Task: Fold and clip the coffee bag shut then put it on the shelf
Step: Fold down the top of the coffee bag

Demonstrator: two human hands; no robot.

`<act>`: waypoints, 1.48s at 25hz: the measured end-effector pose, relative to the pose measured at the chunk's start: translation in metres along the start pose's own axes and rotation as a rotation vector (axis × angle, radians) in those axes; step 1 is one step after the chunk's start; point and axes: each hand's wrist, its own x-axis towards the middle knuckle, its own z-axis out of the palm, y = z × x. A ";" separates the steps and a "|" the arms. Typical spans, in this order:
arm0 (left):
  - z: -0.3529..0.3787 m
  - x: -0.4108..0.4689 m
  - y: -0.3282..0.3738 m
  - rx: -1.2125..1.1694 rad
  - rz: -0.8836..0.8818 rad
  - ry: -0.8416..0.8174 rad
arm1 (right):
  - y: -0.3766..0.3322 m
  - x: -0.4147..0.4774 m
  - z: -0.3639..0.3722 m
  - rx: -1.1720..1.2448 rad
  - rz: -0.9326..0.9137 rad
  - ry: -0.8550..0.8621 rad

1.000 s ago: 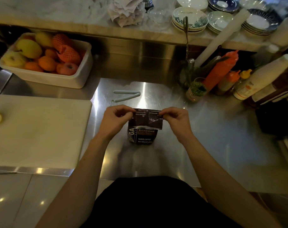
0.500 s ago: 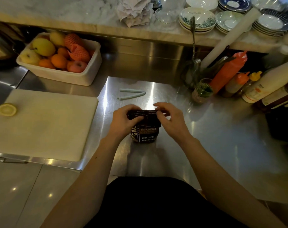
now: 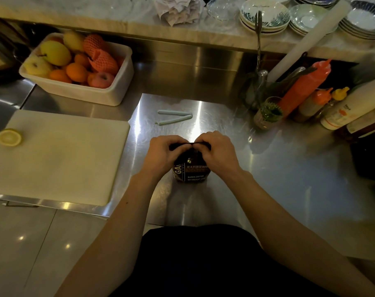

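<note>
Coffee bag (image 3: 192, 171) stands upright on the steel counter (image 3: 289, 179), centre frame, just below middle. Left hand (image 3: 164, 154) and right hand (image 3: 217, 152) both pinch the bag's folded-down top, thumbs and fingertips meeting over the fold; bag's printed front shows beneath them. Just above the hands, a pale clip (image 3: 174, 117) lies open in a V on the counter, apart from the bag. Left of frame: white cutting board (image 3: 53, 157) with a lemon half (image 3: 9, 137) at its left edge. Upper left: tub (image 3: 79, 91) of fruit. Right: sauce bottles (image 3: 304, 88) leaning together. Top edge: shelf (image 3: 118, 20) with stacked bowls (image 3: 265, 15).
</note>
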 end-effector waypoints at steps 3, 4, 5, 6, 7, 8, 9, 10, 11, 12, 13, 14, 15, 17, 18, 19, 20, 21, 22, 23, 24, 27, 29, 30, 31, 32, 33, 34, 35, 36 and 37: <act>0.004 -0.004 0.000 -0.002 0.028 0.026 | 0.001 -0.002 -0.007 0.017 -0.023 -0.054; 0.004 -0.004 -0.001 0.000 0.045 0.019 | 0.002 -0.003 -0.010 0.021 -0.026 -0.063; 0.004 -0.004 -0.001 -0.001 0.060 0.006 | 0.002 -0.004 -0.011 0.027 -0.024 -0.067; 0.003 -0.004 -0.002 0.001 0.074 -0.009 | 0.002 -0.005 -0.012 0.032 -0.020 -0.071; 0.001 -0.003 -0.003 0.009 0.087 -0.024 | 0.002 -0.006 -0.013 0.031 -0.018 -0.077; -0.001 -0.002 -0.004 0.018 0.092 -0.044 | 0.002 -0.006 -0.014 0.026 -0.016 -0.084; -0.003 0.000 -0.005 0.021 0.087 -0.070 | 0.003 -0.006 -0.015 0.022 -0.011 -0.088; -0.005 0.001 -0.007 0.016 0.076 -0.092 | 0.003 -0.004 -0.016 0.023 -0.002 -0.083; -0.006 0.002 -0.009 0.004 0.064 -0.099 | 0.004 -0.004 -0.016 0.030 0.015 -0.070; -0.007 0.002 -0.010 -0.016 0.052 -0.088 | 0.004 -0.003 -0.017 0.043 0.036 -0.050; -0.007 0.002 -0.012 -0.043 0.038 -0.067 | 0.004 -0.004 -0.017 0.059 0.056 -0.027; -0.007 0.001 -0.013 -0.075 0.024 -0.043 | 0.005 -0.005 -0.017 0.071 0.069 -0.005; -0.006 0.000 -0.014 -0.098 0.016 -0.027 | 0.005 -0.007 -0.018 0.080 0.077 0.015; -0.006 0.001 -0.015 -0.100 0.013 -0.038 | 0.007 -0.008 -0.020 0.111 0.080 0.032; -0.007 0.002 -0.016 -0.088 0.015 -0.051 | 0.009 -0.007 -0.022 0.141 0.076 0.020; -0.008 0.002 -0.017 -0.080 0.015 -0.059 | 0.011 -0.006 -0.023 0.167 0.072 -0.003; -0.009 0.003 -0.018 -0.081 0.013 -0.062 | 0.013 -0.004 -0.025 0.178 0.067 -0.029; -0.010 0.003 -0.019 -0.088 0.007 -0.062 | 0.014 -0.002 -0.026 0.176 0.066 -0.045; -0.010 0.003 -0.019 -0.098 0.000 -0.059 | 0.015 -0.001 -0.027 0.171 0.067 -0.046; -0.010 0.003 -0.020 -0.109 -0.007 -0.051 | 0.016 -0.001 -0.027 0.165 0.071 -0.031; -0.010 0.003 -0.020 -0.121 -0.014 -0.039 | 0.017 -0.002 -0.026 0.161 0.077 -0.007; -0.008 0.004 -0.021 -0.161 -0.054 0.004 | 0.019 -0.003 -0.022 0.157 0.112 0.051; -0.005 0.004 -0.021 -0.168 -0.067 0.020 | 0.020 -0.004 -0.021 0.143 0.132 0.072; -0.003 0.005 -0.020 -0.170 -0.065 0.026 | 0.021 -0.003 -0.022 0.141 0.132 0.080; -0.002 0.005 -0.018 -0.171 -0.060 0.032 | 0.022 -0.001 -0.022 0.146 0.129 0.087; 0.000 0.005 -0.017 -0.176 -0.055 0.038 | 0.022 0.000 -0.023 0.150 0.129 0.095; 0.001 0.007 -0.016 -0.184 -0.058 0.038 | 0.022 0.002 -0.024 0.152 0.133 0.104; 0.003 0.007 -0.015 -0.203 -0.075 0.029 | 0.021 0.002 -0.023 0.159 0.143 0.111; 0.006 0.006 -0.014 -0.214 -0.098 0.019 | 0.021 0.002 -0.022 0.171 0.155 0.117; 0.010 0.006 -0.014 -0.202 -0.109 0.015 | 0.020 0.002 -0.021 0.180 0.162 0.122; 0.015 0.005 -0.014 -0.166 -0.105 0.021 | 0.020 0.001 -0.019 0.186 0.166 0.124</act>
